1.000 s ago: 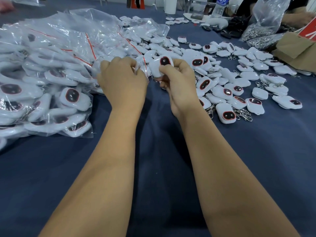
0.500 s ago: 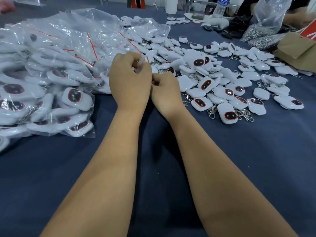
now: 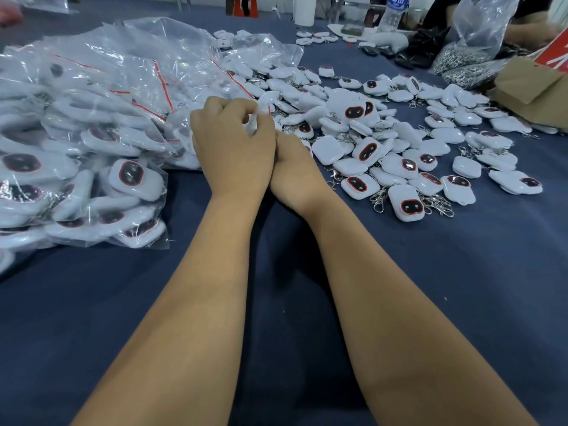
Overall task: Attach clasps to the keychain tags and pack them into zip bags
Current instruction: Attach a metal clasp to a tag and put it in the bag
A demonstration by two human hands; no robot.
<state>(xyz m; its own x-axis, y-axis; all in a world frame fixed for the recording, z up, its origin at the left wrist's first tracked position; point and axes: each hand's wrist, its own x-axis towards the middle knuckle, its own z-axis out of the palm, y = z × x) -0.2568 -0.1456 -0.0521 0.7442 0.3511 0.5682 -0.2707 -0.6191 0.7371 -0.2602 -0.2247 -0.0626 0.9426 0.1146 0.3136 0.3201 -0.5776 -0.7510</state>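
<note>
1. My left hand (image 3: 232,149) is curling its fingers and pinching the top edge of a small clear zip bag (image 3: 252,123); a strip of that plastic is showing white between my thumb and forefinger, and little else of the bag is showing.
2. My right hand (image 3: 293,170) is tucking in just beside and partly under the left, the two touching along their sides; its fingers are hidden behind the left hand, so I cannot tell whether they are gripping anything or lying loose.
3. Both my forearms are reaching forward over the dark blue tablecloth (image 3: 461,287); both hands are hovering at the near edge of the piles.
4. To my left, a heap of packed zip bags (image 3: 92,142) is lying on the cloth, each one holding a white keychain tag with a dark, red-rimmed face; red seal lines are showing on several bags.
5. To my right, a spread of loose keychain tags (image 3: 408,167) is lying on the cloth, some face up and some face down; metal clasps (image 3: 378,198) are already hanging from the nearer ones.
6. At the far right, a clear sack of loose clasps (image 3: 464,56) is sitting beside a brown cardboard box (image 3: 534,87); a plastic water bottle (image 3: 395,10) is standing behind them.
</note>
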